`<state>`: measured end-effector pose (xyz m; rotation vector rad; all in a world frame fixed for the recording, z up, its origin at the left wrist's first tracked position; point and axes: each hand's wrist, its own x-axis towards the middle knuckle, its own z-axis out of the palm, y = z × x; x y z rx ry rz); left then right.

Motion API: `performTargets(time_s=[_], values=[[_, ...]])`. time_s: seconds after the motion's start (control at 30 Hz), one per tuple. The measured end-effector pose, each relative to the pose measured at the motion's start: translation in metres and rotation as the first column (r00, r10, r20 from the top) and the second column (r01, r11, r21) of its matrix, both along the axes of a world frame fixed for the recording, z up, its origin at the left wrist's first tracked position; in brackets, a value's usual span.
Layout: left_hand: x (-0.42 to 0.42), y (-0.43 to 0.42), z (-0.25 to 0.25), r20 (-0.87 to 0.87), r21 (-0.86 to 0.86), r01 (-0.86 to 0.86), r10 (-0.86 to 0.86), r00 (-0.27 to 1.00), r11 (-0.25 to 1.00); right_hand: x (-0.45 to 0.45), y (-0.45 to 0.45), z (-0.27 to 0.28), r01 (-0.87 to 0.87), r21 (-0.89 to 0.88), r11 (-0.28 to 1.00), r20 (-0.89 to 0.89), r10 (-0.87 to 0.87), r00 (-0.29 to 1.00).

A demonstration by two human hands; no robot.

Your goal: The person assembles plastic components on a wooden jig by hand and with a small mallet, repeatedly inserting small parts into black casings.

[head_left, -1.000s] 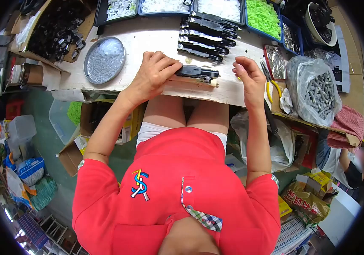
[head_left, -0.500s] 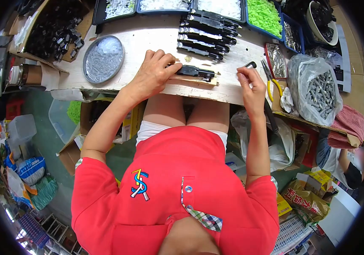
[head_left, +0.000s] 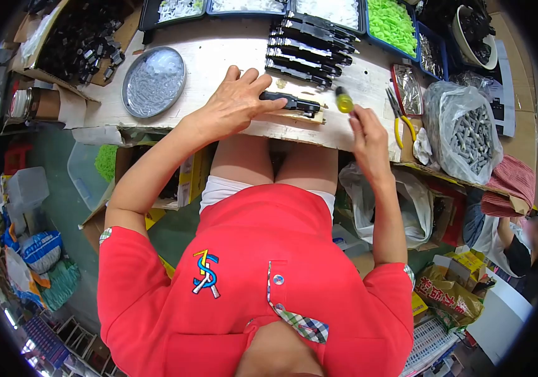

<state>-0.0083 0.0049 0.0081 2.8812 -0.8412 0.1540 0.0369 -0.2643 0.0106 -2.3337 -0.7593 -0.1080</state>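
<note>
My left hand [head_left: 231,103] holds down a black pistol-shaped part [head_left: 300,104], with its thumb lying along the top and its fingers bent over the left end, which is hidden. Beneath the part is a flat wooden block [head_left: 306,117] at the bench's front edge. To the right, my right hand [head_left: 369,138] grips a mallet [head_left: 344,102] with a translucent yellow face. It is raised beside the part, apart from it, and blurred; its handle is hidden by the hand. Several similar black pistol-shaped parts [head_left: 310,53] lie in a row behind.
A round metal dish [head_left: 182,81] stands left, near a carton [head_left: 42,70] of black pieces. Yellow-handled pliers [head_left: 411,127] and a plastic bag [head_left: 435,113] of grey pieces lie right. Trays of white and green pieces [head_left: 391,25] line the back.
My right hand has turned the mallet, so its yellow face now shows and its handle has gone from view. My left hand's thumb has stretched further along the black part.
</note>
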Motion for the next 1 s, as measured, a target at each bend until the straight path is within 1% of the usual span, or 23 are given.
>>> performTargets(time_s=[0.03, 0.07, 0.13, 0.17, 0.23, 0.27, 0.33, 0.37, 0.43, 0.47, 0.5, 0.57, 0.6, 0.63, 0.7, 0.73, 0.8, 0.83, 0.87, 0.9, 0.93, 1.0], values=[[0.000, -0.001, 0.000, 0.009, 0.014, 0.013, -0.014, 1.000, 1.000, -0.007, 0.011, 0.008, -0.051, 0.037, 0.998, 0.015, 0.051, 0.999], [0.000, -0.001, 0.000, 0.009, 0.012, 0.016, -0.016, 1.000, 1.000, -0.012, 0.018, 0.012, -0.066, 0.004, 0.998, 0.081, 0.066, 0.995], [0.000, -0.001, 0.001, -0.004, 0.015, 0.019, -0.019, 1.000, 1.000, -0.018, 0.029, 0.017, -0.071, -0.163, 0.984, 0.074, 0.084, 0.994], [0.000, -0.002, 0.002, -0.003, 0.013, 0.019, -0.019, 1.000, 1.000, -0.017, 0.033, 0.016, -0.059, -0.369, 0.927, 0.039, 0.079, 0.996], [0.001, -0.004, 0.005, -0.041, 0.088, 0.018, -0.015, 0.999, 0.996, -0.012, 0.037, 0.023, -0.073, -0.370, 0.926, 0.033, 0.092, 0.995], [0.001, -0.004, 0.006, -0.038, 0.086, 0.015, -0.012, 0.999, 0.996, -0.010, 0.039, 0.028, -0.090, -0.367, 0.926, 0.025, 0.106, 0.994], [0.002, -0.003, 0.004, -0.010, 0.060, 0.027, -0.026, 1.000, 0.998, -0.011, 0.042, 0.037, -0.094, -0.121, 0.988, 0.145, 0.111, 0.983], [0.002, -0.003, 0.003, -0.014, 0.053, 0.024, -0.024, 1.000, 0.998, -0.012, 0.043, 0.044, -0.085, -0.036, 0.996, 0.222, 0.091, 0.971], [0.002, -0.003, 0.004, -0.032, 0.038, 0.036, -0.035, 0.999, 0.999, -0.016, 0.043, 0.034, -0.067, -0.243, 0.968, 0.122, 0.099, 0.988], [0.002, -0.003, 0.003, -0.030, 0.036, 0.038, -0.037, 0.999, 0.999, -0.015, 0.049, 0.017, -0.039, -0.493, 0.869, 0.060, 0.078, 0.995], [0.001, -0.004, 0.002, -0.037, 0.011, 0.050, -0.049, 0.998, 0.999, -0.011, 0.048, 0.018, -0.056, -0.391, 0.919, 0.051, 0.082, 0.995], [0.004, -0.004, 0.004, -0.048, -0.014, 0.037, -0.038, 0.998, 0.999, -0.008, 0.044, 0.032, -0.045, -0.424, 0.904, 0.071, 0.082, 0.994], [0.003, -0.005, 0.004, -0.054, -0.019, 0.037, -0.038, 0.998, 0.999, -0.011, 0.045, 0.038, -0.039, -0.225, 0.974, 0.106, 0.064, 0.992], [0.006, -0.003, 0.003, -0.038, -0.027, 0.039, -0.040, 0.998, 0.999, -0.009, 0.047, 0.036, -0.048, -0.226, 0.973, 0.106, 0.074, 0.992], [0.006, -0.003, 0.005, -0.047, -0.017, 0.052, -0.053, 0.997, 0.998, -0.016, 0.047, 0.026, -0.032, -0.414, 0.910, 0.094, 0.078, 0.993], [0.006, -0.004, 0.004, -0.041, -0.015, 0.059, -0.060, 0.997, 0.998, -0.016, 0.051, 0.014, -0.015, -0.426, 0.905, 0.086, 0.057, 0.995], [0.010, -0.002, -0.002, -0.025, -0.094, 0.059, -0.061, 0.998, 0.994, -0.007, 0.052, 0.019, -0.017, -0.456, 0.890, 0.105, 0.072, 0.992], [0.013, -0.001, -0.004, -0.011, -0.158, 0.071, -0.074, 0.997, 0.985, -0.011, 0.051, 0.020, -0.025, -0.488, 0.873, 0.085, 0.076, 0.993], [0.010, -0.001, -0.006, -0.030, -0.200, 0.049, -0.056, 0.998, 0.979, -0.010, 0.050, 0.020, -0.043, -0.474, 0.880, 0.053, 0.077, 0.996], [0.012, 0.000, -0.005, -0.034, -0.234, 0.024, -0.033, 0.999, 0.972, -0.004, 0.047, 0.021, -0.045, -0.468, 0.883, 0.060, 0.083, 0.995], [0.012, -0.001, -0.005, -0.085, -0.215, -0.047, 0.029, 0.996, 0.976, -0.001, 0.042, 0.023, -0.070, -0.451, 0.890, -0.012, 0.072, 0.997], [0.011, -0.002, -0.008, -0.165, -0.371, -0.171, 0.116, 0.979, 0.913, 0.000, 0.037, 0.027, -0.094, -0.426, 0.900, -0.140, 0.037, 0.989]])
